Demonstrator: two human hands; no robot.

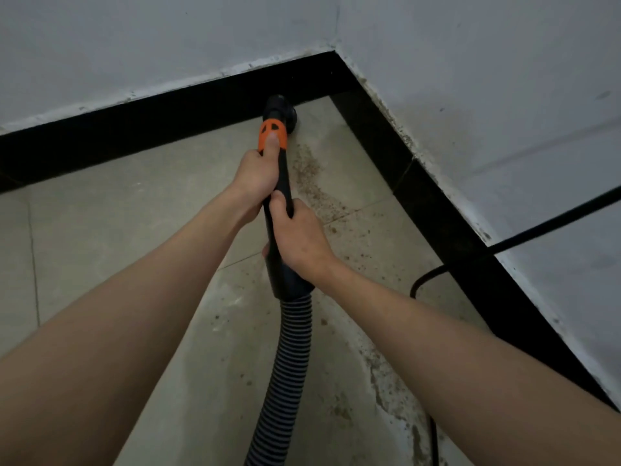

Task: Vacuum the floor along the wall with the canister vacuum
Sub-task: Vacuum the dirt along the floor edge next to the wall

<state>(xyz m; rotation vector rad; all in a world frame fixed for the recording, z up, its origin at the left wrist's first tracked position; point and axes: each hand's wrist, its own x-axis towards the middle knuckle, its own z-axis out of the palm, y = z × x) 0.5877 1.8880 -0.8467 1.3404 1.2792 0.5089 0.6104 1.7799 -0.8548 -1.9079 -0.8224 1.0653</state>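
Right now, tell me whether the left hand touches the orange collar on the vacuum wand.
Touching. The head view shows the left hand gripping the wand, thumb lying on the orange collar.

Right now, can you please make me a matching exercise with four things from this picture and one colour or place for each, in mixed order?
Things:
1. collar on the wand
2. ribbed hose
3. baseboard
4. brown dirt

Descriptions:
A. black strip at the foot of the wall
B. orange
C. hangs below the right hand
D. scattered on the tiles, right of the wand

Pairs: 1-B, 2-C, 3-A, 4-D
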